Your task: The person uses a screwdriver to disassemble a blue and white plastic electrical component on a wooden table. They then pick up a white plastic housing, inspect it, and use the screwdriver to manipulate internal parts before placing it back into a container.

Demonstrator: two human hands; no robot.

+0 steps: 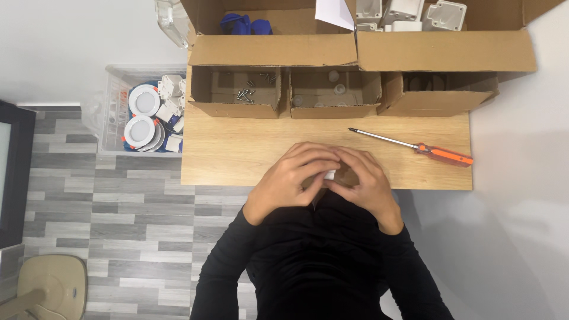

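At worktop (237, 154) near edge: I see left hand (293, 181) and right hand (361, 181) clamped together around small white part (329, 174), mostly hidden between fingers. Orange screwdriver (415, 146) lies right, nearer right hand, shaft pointing left.

Both hands, the left hand (294, 176) and the right hand (360, 181), close over a small white part (330, 174), so only a sliver shows and its shape cannot be told. The large open cardboard box (444, 50) of white plastic housings (409, 13) runs off the top edge. The tan round stool (50, 287) is cut at the bottom-left corner. The tiny metal screws (246, 95) are too small to count.
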